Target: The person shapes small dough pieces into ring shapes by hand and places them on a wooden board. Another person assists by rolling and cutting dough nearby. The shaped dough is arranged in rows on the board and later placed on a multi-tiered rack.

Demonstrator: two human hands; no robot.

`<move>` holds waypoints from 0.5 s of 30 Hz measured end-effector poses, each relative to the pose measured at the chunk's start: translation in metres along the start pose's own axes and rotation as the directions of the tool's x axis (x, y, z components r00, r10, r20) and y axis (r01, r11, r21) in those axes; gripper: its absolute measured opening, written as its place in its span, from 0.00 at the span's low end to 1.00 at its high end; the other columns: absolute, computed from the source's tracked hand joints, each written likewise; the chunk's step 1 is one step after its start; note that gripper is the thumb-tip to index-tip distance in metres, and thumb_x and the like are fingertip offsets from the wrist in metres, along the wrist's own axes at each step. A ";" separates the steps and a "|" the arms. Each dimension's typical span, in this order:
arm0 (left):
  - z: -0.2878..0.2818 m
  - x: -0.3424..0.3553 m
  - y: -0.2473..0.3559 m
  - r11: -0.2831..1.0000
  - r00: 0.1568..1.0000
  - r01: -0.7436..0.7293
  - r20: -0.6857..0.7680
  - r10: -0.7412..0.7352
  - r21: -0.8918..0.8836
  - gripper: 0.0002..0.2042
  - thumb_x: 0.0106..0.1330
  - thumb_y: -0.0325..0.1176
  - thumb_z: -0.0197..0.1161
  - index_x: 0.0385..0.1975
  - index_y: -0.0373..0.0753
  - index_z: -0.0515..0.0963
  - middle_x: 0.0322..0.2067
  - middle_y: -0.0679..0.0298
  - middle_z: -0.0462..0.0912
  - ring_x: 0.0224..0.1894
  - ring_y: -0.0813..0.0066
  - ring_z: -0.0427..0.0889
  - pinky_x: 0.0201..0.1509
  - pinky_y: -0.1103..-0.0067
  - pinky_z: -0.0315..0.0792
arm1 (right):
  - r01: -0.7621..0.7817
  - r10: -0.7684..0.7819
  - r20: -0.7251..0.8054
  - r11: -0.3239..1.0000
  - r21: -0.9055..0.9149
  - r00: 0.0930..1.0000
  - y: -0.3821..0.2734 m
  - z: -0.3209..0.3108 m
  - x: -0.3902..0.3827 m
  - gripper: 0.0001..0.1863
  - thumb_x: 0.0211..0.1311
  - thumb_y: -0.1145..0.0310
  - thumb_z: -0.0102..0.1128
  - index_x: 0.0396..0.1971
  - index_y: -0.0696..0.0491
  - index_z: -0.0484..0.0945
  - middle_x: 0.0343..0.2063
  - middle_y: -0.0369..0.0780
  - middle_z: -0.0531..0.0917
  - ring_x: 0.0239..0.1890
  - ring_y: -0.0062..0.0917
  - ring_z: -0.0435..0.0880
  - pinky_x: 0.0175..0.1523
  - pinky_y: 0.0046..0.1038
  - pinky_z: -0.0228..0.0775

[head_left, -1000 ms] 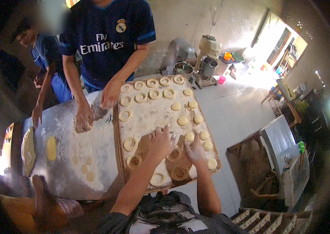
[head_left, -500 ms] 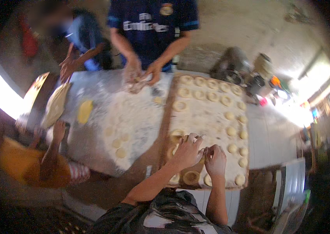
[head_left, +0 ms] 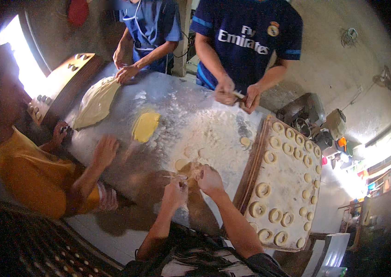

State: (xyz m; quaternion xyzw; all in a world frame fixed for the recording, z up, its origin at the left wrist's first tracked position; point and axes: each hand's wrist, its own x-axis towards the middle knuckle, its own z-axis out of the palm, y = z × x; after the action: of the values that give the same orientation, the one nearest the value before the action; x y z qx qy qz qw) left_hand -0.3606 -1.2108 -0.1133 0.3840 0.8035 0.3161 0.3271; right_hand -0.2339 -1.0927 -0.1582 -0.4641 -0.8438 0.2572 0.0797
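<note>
Over the near part of the floured table (head_left: pixel 168 87), my left hand (head_left: pixel 175 193) is closed, its fingertips pinched together; what they hold, if anything, is too small to make out. Close on its right, my right hand (head_left: pixel 210 179) curls its fingers down by the floury surface, and the backs of the fingers hide what lies under them. Just beyond both hands lies a flat dough round (head_left: pixel 182 164). To the right, a floured wooden board (head_left: pixel 288 180) bears several dough rings (head_left: pixel 263 189) and several small dough balls (head_left: pixel 306 194) along its right side.
Across the table, a co-worker in a dark blue shirt (head_left: pixel 251 41) handles dough. Another stretches a dough sheet (head_left: pixel 97 102) at the far left. A person in orange (head_left: pixel 33 171) reaches in near a yellow slab (head_left: pixel 145 127). Pots (head_left: pixel 304 111) stand beyond the board.
My hands have gone from above the board to the floured table on its left. The view has turned left, and the orange-clad person's hand now reaches over the table.
</note>
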 end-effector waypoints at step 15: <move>-0.076 0.038 0.039 0.791 0.817 -0.513 0.094 0.570 -0.334 0.16 0.52 0.25 0.71 0.41 0.34 0.80 0.33 0.55 0.82 0.35 0.65 0.84 0.41 0.73 0.77 | 0.037 0.060 -0.128 0.766 0.642 0.990 -0.066 -0.064 -0.013 0.29 0.57 0.75 0.65 0.56 0.53 0.62 0.41 0.42 0.78 0.42 0.28 0.81 0.45 0.31 0.74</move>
State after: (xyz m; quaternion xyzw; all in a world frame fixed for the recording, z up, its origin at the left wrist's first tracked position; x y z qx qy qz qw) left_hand -0.4218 -1.1792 -0.0497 0.5742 0.5680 0.4741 0.3506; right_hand -0.2516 -1.1091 -0.0687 -0.4311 -0.6943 0.4972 0.2913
